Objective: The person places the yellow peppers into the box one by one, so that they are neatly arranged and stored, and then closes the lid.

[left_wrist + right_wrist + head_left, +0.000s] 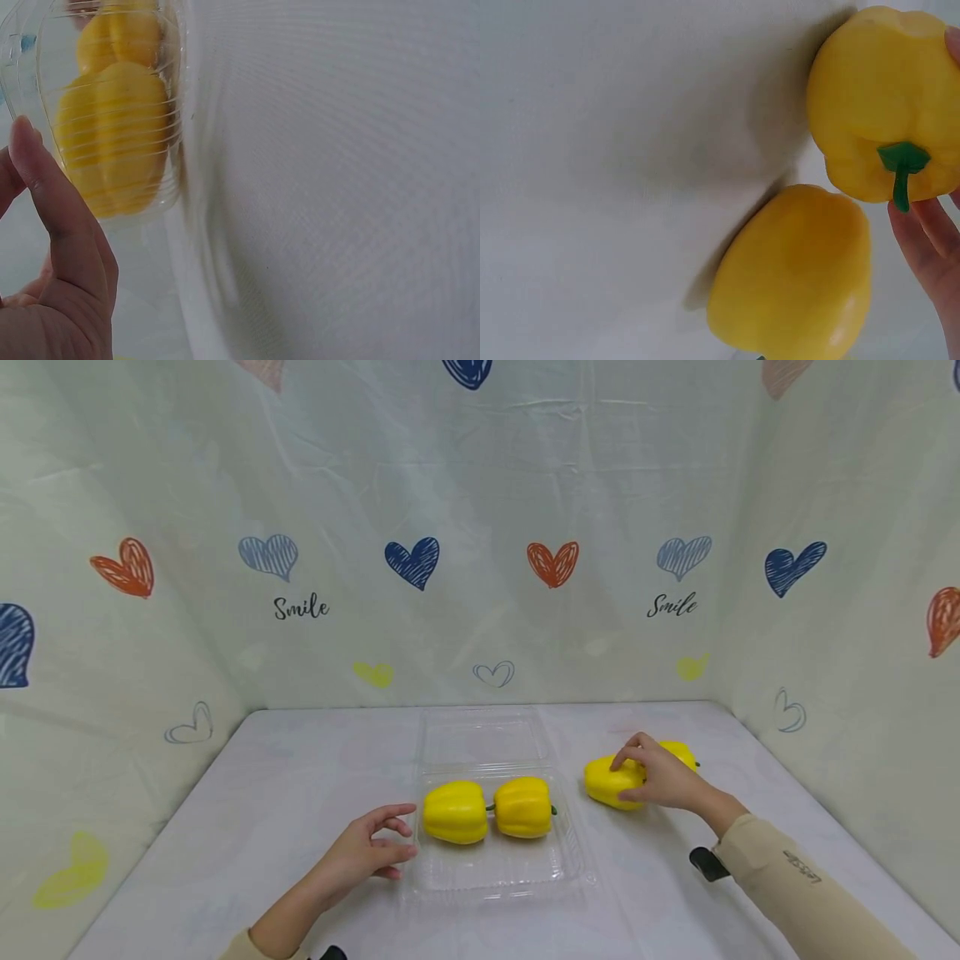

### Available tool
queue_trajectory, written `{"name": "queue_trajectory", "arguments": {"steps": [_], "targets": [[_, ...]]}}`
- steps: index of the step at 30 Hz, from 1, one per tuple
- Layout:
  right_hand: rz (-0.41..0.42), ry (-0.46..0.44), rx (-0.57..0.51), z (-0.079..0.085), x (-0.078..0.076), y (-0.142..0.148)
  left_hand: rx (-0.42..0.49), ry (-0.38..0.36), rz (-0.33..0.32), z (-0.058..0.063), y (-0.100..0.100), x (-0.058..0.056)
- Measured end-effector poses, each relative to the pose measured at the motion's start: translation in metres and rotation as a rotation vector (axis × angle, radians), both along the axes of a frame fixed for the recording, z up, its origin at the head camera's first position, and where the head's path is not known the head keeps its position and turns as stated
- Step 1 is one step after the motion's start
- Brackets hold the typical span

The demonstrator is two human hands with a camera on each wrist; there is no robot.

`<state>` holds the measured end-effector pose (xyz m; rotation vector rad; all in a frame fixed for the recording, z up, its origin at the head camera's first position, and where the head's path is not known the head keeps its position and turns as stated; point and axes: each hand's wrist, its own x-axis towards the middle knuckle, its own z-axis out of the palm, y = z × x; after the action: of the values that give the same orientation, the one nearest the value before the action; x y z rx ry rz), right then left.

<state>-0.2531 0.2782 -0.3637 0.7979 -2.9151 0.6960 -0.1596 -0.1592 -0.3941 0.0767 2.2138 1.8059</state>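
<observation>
A clear plastic clamshell box (pixel 498 872) lies with its lid (pixel 483 742) folded back on the far side. Two yellow bell peppers, a left one (pixel 455 812) and a right one (pixel 523 808), lie side by side in its base, their green stems toward the right. My left hand (pixel 360 856) is at the box's left side, fingers loosely bent, fingertips close to the rim. Right of the box, my right hand (pixel 666 777) grips a third yellow bell pepper (pixel 877 82) between thumb and fingers. Another yellow bell pepper (pixel 795 277) lies beside it, partly hidden by that hand in the head view.
A white cloth covers the table (pixel 300 768). Curtain walls (pixel 480 635) printed with hearts and "Smile" close off the back and both sides. Dark straps show at both wrists.
</observation>
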Motion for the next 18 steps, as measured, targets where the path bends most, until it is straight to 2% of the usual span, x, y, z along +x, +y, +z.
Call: {"name": "queue_trajectory", "arguments": {"steps": [9,18], "targets": [[-0.021,-0.026,-0.023,-0.001,0.008,0.000,-0.008,-0.008,0.011,-0.001,0.000,-0.001],[0.011,0.027,-0.047,0.007,0.022,-0.007,0.004,-0.010,0.009,-0.001,0.000,-0.001]]}}
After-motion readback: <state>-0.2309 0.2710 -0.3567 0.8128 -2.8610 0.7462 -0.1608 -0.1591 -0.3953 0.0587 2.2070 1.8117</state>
